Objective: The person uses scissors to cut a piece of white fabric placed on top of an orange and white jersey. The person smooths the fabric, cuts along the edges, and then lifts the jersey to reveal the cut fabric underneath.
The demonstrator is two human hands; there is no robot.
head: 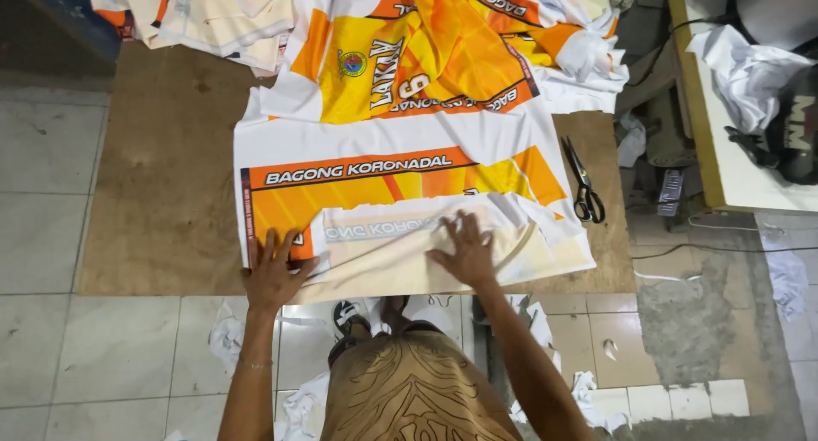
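Pressed flat on the cloth (pixel 400 151), both hands: left hand (pixel 274 270) spread wide at its near left corner, right hand (pixel 464 249) spread wide on the folded-back near edge. Lay on a brown board (pixel 162 194) on the floor, long axis left to right, orange band likewise. Scissors (pixel 583 184) just right, tips pointing away.

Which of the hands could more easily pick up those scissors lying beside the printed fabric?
Probably the right hand. The scissors lie on the board just past the right edge of the printed fabric, on that side. The left hand presses the opposite edge.
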